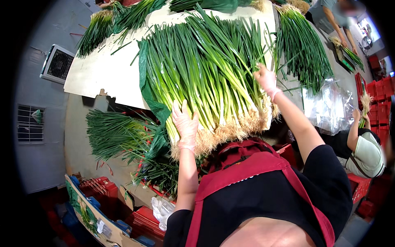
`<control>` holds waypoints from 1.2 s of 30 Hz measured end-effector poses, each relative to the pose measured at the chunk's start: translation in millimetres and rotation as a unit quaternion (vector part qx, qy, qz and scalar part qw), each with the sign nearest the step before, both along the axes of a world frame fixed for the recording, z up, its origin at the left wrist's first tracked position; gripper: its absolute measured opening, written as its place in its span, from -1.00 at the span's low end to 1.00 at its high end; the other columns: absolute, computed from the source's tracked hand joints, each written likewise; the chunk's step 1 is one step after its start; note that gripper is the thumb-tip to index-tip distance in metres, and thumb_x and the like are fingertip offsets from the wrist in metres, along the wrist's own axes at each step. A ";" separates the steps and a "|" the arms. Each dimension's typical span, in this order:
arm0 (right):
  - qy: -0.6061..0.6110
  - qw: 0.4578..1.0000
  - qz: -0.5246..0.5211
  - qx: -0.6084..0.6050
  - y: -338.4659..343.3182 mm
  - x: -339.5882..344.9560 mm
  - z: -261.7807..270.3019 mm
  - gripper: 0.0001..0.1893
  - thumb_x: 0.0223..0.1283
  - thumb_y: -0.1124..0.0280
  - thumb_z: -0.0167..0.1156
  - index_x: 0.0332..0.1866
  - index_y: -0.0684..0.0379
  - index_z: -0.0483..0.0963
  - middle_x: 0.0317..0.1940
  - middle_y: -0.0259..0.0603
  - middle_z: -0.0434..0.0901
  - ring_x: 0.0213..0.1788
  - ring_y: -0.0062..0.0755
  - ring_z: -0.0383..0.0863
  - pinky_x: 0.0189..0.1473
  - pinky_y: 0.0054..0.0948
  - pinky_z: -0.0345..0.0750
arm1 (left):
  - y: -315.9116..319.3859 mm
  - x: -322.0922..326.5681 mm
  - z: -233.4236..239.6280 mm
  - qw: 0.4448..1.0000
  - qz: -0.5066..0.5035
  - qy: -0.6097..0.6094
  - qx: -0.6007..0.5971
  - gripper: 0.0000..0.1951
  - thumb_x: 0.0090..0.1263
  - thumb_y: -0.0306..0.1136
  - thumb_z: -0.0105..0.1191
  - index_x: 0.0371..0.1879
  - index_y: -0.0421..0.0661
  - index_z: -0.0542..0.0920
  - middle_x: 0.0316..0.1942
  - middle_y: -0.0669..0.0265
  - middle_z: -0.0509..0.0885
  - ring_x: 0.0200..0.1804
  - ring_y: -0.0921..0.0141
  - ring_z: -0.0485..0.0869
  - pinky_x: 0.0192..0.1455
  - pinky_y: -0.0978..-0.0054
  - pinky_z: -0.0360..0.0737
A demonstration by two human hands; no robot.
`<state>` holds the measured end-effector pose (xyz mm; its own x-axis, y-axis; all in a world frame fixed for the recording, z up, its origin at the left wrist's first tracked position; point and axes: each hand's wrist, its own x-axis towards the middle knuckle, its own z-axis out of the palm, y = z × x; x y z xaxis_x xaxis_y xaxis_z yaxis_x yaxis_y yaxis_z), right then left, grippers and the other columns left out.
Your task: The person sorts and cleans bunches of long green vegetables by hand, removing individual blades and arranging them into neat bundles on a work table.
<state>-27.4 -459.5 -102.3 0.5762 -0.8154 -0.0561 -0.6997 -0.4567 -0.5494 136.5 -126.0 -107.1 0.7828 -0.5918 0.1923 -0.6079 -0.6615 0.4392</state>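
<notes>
A wide layer of green onions (200,77) lies on the pale table top (92,77), its hairy roots towards me and its green leaves pointing away. My left hand (185,123), in a thin translucent glove, rests with fingers spread on the white stems at the left end of the layer. At the right side, my right hand (265,78), also gloved, is bent with its fingers drawn together by the leaves; whether a leaf or stem is between them cannot be told. Green mesh cloth (144,74) runs along the layer's left edge and hangs over the table's near edge.
More green onions (302,46) hang at the right, beside clear plastic bags (328,105). Another bundle (114,132) lies at lower left, near red crates (101,188). A co-worker (330,18) handles onions at a scale (344,60); another person (367,151) holds a bunch at far right.
</notes>
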 end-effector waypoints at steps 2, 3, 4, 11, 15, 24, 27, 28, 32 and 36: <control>0.049 0.990 0.132 -0.027 46.5 14.7 8.8 -0.32 0.02 0.15 0.32 0.27 0.08 0.28 -0.32 -0.15 0.62 -0.28 -0.26 0.60 -0.03 -0.27 0.49 | -5.4 -6.4 7.1 0.999 0.023 0.014 0.022 -0.33 0.15 -0.17 0.18 0.29 -0.06 0.32 0.39 0.06 0.06 0.42 0.10 0.03 0.44 0.11 -0.04; 0.156 0.969 0.186 -0.037 68.3 25.7 29.6 -0.32 0.01 0.14 0.32 0.28 0.06 0.27 -0.32 -0.18 0.60 -0.27 -0.28 0.58 -0.03 -0.29 0.47 | -8.8 -13.2 15.0 0.999 0.024 0.022 0.006 -0.34 0.17 -0.16 0.17 0.28 -0.07 0.33 0.40 0.07 0.04 0.43 0.14 0.02 0.45 0.10 -0.07; 0.167 0.958 0.213 -0.093 70.3 24.4 22.3 -0.35 0.03 0.17 0.30 0.27 0.05 0.27 -0.29 -0.21 0.60 -0.23 -0.32 0.57 -0.01 -0.32 0.44 | -18.3 -20.5 20.1 1.000 0.004 0.018 0.015 -0.36 0.17 -0.16 0.18 0.26 -0.07 0.36 0.40 0.07 0.04 0.43 0.15 0.03 0.46 0.11 -0.09; 0.151 0.967 0.128 -0.163 40.1 23.0 47.3 -0.78 0.25 0.19 0.05 -0.29 0.04 0.59 -0.54 -0.20 0.62 -0.52 -0.26 0.63 -0.44 -0.34 0.56 | -20.3 -34.5 12.0 0.993 -0.078 -0.017 -0.082 -0.46 0.07 -0.27 0.28 0.09 -0.05 0.50 0.30 0.12 0.24 0.36 0.13 0.15 0.39 0.17 0.04; 0.054 0.998 -0.030 0.021 23.1 -10.7 96.6 -0.81 0.18 0.17 0.18 -0.27 0.05 0.59 -0.53 -0.38 0.60 -0.51 -0.56 0.54 -0.36 -0.45 0.52 | -6.5 -30.7 15.7 0.994 -0.047 0.019 -0.092 -0.52 0.09 -0.33 0.26 0.05 -0.09 0.54 0.29 0.15 0.27 0.33 0.16 0.22 0.38 0.23 0.09; -0.299 0.753 -0.036 0.585 59.2 -48.0 77.2 -0.71 0.39 0.30 -0.08 -0.12 0.31 0.49 -0.58 -0.45 0.43 -0.55 -0.68 0.34 -0.41 -0.68 0.40 | -51.4 -72.9 56.0 0.873 -0.115 0.458 -0.126 -0.62 0.31 -0.29 0.06 0.11 -0.06 0.50 0.19 0.17 0.49 0.26 0.31 0.42 0.39 0.32 0.25; -0.361 0.640 -0.025 0.678 82.6 -39.4 59.6 -0.69 0.39 0.30 -0.10 -0.01 0.34 0.41 -0.44 -0.37 0.46 -0.42 -0.57 0.39 -0.29 -0.58 0.44 | -66.3 -107.0 56.4 0.675 -0.178 0.704 -0.131 -0.51 0.41 -0.07 -0.06 0.18 -0.14 0.41 0.24 0.18 0.40 0.28 0.30 0.33 0.37 0.27 0.20; -0.371 0.614 -0.028 0.696 93.4 -34.4 63.6 -0.71 0.39 0.32 -0.09 0.00 0.33 0.40 -0.37 -0.31 0.48 -0.34 -0.51 0.42 -0.23 -0.55 0.47 | -68.2 -120.9 56.9 0.580 -0.205 0.761 -0.207 -0.56 0.44 -0.14 -0.08 0.18 -0.16 0.41 0.18 0.17 0.45 0.24 0.32 0.38 0.32 0.29 0.26; -0.312 0.699 -0.030 0.642 100.3 -34.1 40.4 -0.52 0.22 0.21 0.15 0.18 0.22 0.33 -0.16 -0.21 0.54 -0.22 -0.43 0.51 -0.10 -0.43 0.53 | -74.9 -148.1 26.2 0.372 -0.136 0.876 -0.274 -0.71 0.45 -0.31 -0.10 0.03 -0.22 0.48 -0.13 0.24 0.64 -0.06 0.41 0.60 0.05 0.48 0.51; -0.116 0.982 0.006 0.150 92.5 -21.9 43.4 -0.30 0.06 0.11 0.26 0.27 0.29 0.26 -0.04 -0.08 0.55 -0.14 -0.26 0.58 -0.03 -0.33 0.52 | -76.8 -152.4 36.9 0.476 -0.112 0.830 -0.268 -0.73 0.42 -0.33 -0.04 0.01 -0.19 0.50 -0.12 0.29 0.63 -0.07 0.45 0.58 0.05 0.50 0.49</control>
